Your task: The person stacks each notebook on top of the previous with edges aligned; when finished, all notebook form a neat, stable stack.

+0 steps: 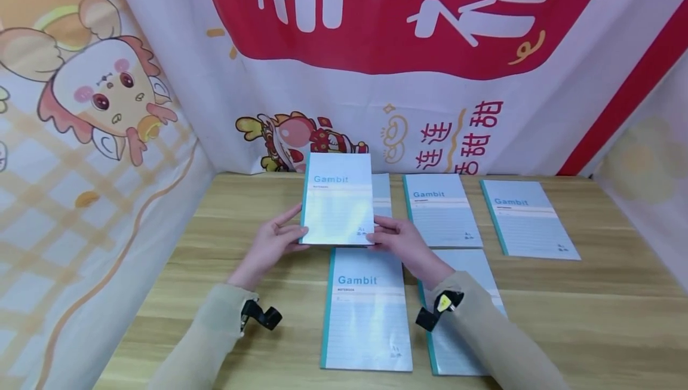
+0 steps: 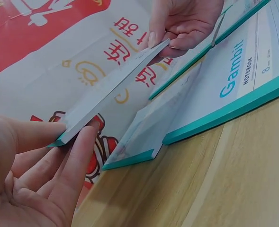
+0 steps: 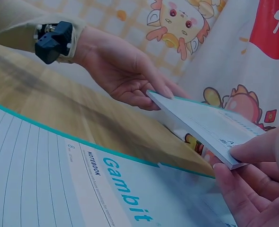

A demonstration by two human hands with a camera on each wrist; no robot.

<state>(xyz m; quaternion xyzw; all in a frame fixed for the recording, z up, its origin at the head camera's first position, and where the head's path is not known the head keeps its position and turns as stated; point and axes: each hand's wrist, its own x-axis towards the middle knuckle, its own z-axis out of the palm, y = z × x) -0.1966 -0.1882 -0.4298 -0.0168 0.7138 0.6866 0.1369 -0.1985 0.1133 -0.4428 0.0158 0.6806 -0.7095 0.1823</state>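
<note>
Beige long sleeves (image 1: 196,339) at the frame's bottom have small black wrist cameras (image 1: 261,314) at their cuffs (image 1: 232,297), the right one bearing a yellow patch (image 1: 444,303).

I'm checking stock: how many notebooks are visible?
6: the Gambit notebook held by the left hand and right hand, the back-left one partly behind it, back-middle one, back-right one, front-left one and front-right one. Others could be hidden underneath.

A notebook (image 1: 338,211) gleams in smooth, faintly glossy paper; the surface (image 1: 285,354) shows satin-smooth wood grain, the printed backdrop (image 1: 333,91) lightly creased cloth, the sleeve (image 1: 204,330) matt fabric.
</note>
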